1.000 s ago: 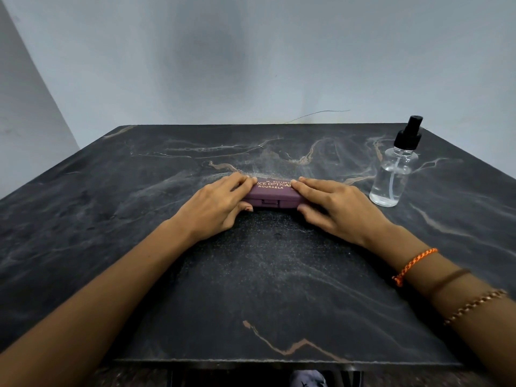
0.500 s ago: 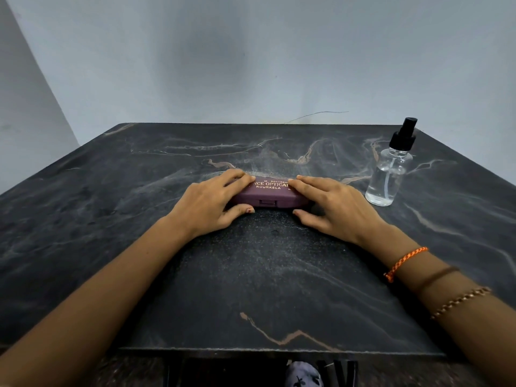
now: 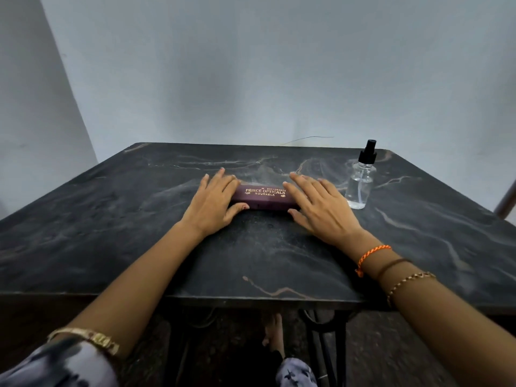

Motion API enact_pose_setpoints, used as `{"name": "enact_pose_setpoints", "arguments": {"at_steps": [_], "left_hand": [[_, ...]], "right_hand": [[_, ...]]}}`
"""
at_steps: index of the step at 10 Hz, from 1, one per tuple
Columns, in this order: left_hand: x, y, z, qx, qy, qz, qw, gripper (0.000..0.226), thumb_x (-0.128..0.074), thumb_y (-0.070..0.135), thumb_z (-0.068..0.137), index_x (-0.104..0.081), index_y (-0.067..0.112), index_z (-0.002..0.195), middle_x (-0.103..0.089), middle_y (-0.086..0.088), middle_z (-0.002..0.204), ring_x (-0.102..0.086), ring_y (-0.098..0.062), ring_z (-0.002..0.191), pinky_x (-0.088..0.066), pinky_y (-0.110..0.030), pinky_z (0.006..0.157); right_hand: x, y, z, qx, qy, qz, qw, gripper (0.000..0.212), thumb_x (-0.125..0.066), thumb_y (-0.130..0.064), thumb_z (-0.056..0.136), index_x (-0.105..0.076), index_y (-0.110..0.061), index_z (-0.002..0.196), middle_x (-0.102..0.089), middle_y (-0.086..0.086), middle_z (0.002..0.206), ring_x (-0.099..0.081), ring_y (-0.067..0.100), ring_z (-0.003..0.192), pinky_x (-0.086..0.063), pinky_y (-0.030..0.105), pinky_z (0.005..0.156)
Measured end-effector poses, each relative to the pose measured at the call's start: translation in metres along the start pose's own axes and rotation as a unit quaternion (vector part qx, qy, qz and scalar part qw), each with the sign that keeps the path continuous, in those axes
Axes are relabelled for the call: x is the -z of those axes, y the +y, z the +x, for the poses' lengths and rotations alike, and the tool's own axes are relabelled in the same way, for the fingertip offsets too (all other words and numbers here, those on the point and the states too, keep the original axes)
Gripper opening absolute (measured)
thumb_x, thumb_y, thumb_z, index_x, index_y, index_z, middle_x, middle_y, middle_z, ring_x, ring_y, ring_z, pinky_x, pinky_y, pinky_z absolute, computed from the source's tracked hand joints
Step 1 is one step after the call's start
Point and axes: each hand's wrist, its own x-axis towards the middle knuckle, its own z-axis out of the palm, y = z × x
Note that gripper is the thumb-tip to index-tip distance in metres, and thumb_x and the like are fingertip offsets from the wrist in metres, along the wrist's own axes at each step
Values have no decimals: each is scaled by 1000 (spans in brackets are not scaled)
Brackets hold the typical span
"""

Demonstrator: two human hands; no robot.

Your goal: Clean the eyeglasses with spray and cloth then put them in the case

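Note:
A maroon eyeglass case [image 3: 264, 197] with gold lettering lies closed in the middle of the dark marble table [image 3: 251, 261]. My left hand [image 3: 213, 203] rests on the case's left end with straight fingers and its thumb along the front side. My right hand [image 3: 318, 205] lies flat over the right end, fingers straight, thumb at the front. A clear spray bottle [image 3: 360, 180] with a black pump top stands upright just right of my right hand. No eyeglasses or cloth are visible.
A grey wall stands behind the table and at the left. A thin wire [image 3: 307, 138] runs along the wall at the table's far edge. A metal pole [image 3: 506, 201] shows at the right edge. A bare foot [image 3: 275, 333] is under the table.
My fingers have straightened and slid outward, uncovering more of the case's lettering. The camera has tilted up and back, so the table's front edge and the floor now show.

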Motion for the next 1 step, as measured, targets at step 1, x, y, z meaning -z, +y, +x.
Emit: {"name": "enact_pose_setpoints", "arguments": {"at_steps": [1], "left_hand": [[1, 7, -8, 45, 43, 0, 998, 58, -47, 42, 88, -36, 7, 133, -28, -14, 148, -7, -30, 141, -5, -55, 111]], "right_hand": [[6, -2, -5, 18, 17, -77, 997, 63, -64, -43, 74, -53, -11, 126, -55, 11, 132, -59, 23, 113, -51, 38, 88]]}}
